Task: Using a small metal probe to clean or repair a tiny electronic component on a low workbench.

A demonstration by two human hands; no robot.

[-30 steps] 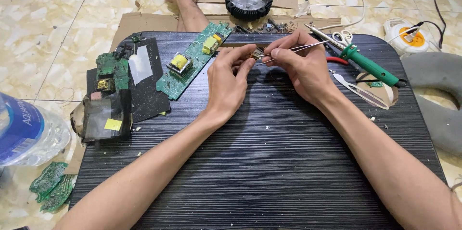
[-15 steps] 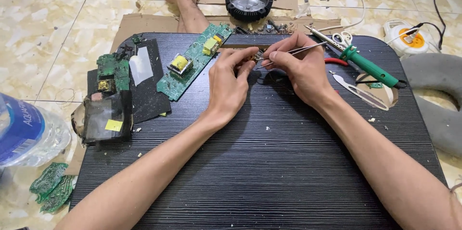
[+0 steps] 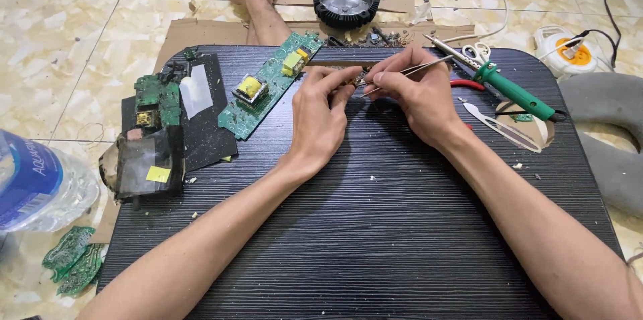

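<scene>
Head view shows both arms reaching up the dark desk [image 3: 375,239] from the near edge. Near the far edge the two hands meet. Left hand [image 3: 320,119] pinches a tiny part [image 3: 360,82], too small to tell. Right hand [image 3: 418,95] grips thin metal tweezers [image 3: 408,70], tips at that part. Open desk lies near. Left sits a green circuit board [image 3: 268,85]; right, a green soldering iron [image 3: 506,85].

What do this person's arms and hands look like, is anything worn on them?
Both forearms are bare as far as the picture shows: no sleeves in view. The left hand and the right hand wear no gloves, and no rings, watch or bracelet can be seen. Fingernails are short and unpainted.
</scene>
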